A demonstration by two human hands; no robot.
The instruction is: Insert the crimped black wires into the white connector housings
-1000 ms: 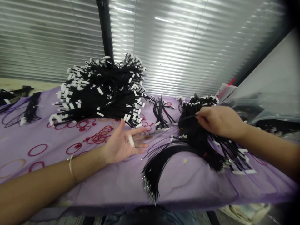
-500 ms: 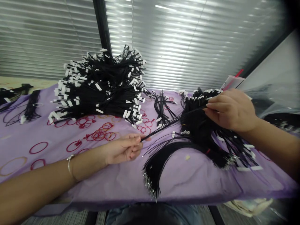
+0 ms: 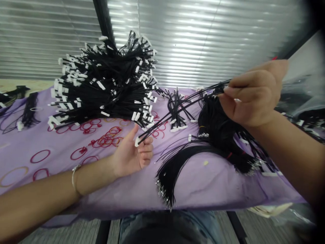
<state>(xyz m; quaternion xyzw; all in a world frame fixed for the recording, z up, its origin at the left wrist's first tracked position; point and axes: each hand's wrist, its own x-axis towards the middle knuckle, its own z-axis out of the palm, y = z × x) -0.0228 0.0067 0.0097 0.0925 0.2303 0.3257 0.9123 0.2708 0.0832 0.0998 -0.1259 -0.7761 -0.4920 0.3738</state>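
My right hand (image 3: 254, 95) is raised over the right side of the table, its thumb and fingertips pinched on a few thin black wires (image 3: 177, 111). The wires slant down to the left and end in a white connector (image 3: 137, 141) at my left hand (image 3: 132, 152). That hand is palm up, thumb spread away and fingers loosely curled, with the connector lying against it rather than pinched. Below the wires lies a curved bundle of black wires (image 3: 175, 162) with shiny metal tips. A thicker black bundle (image 3: 215, 122) rests under my right hand.
A large heap of black wires with white connectors (image 3: 106, 88) stands at the back left. Red and orange rubber bands (image 3: 108, 137) are scattered before it on the purple cloth (image 3: 101, 200). A small crossed wire bundle (image 3: 176, 108) lies mid-table. Blinds (image 3: 190, 40) hang behind.
My right hand has risen slightly, still pinching the wires. My left thumb has lifted out of its pinch, and the hand now sits by the white connector end. The view has tilted slightly.
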